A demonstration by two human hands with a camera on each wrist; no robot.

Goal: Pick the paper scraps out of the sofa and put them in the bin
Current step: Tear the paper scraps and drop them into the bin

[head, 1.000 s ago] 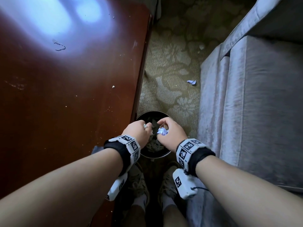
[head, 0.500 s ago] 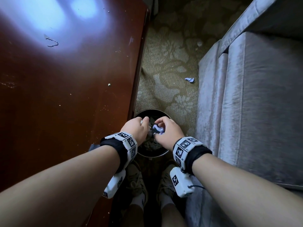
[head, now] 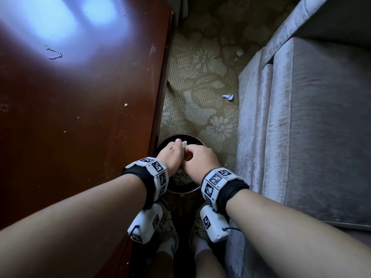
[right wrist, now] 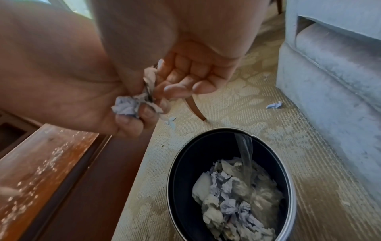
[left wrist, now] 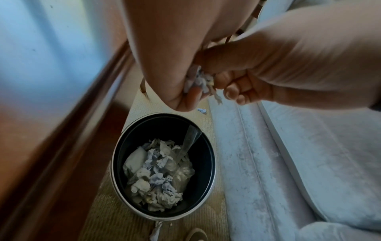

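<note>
Both hands hover together over the black round bin (head: 181, 191), which stands on the carpet and holds several crumpled scraps (left wrist: 156, 176). A clump of white and pale blue paper scraps (right wrist: 125, 107) is caught between the two hands. My left hand (right wrist: 132, 119) grips its crumpled part with curled fingers. The curled fingers and thumb of my right hand (right wrist: 177, 88) pinch the white end of it (right wrist: 149, 79). In the head view only a bit of the scraps (head: 183, 144) shows between the left hand (head: 177, 144) and right hand (head: 189, 152). The grey sofa (head: 311, 127) stands at the right.
A dark wooden table (head: 80, 117) runs along the left, its edge close to the bin. One loose blue scrap (head: 227, 96) lies on the patterned carpet by the sofa base, and a smaller bit (head: 239, 52) lies farther off. My feet stand just behind the bin.
The hands have closed in on each other over the bin. The scrap seen in the right hand's fingers is now pressed between both hands and mostly hidden in the head view.
</note>
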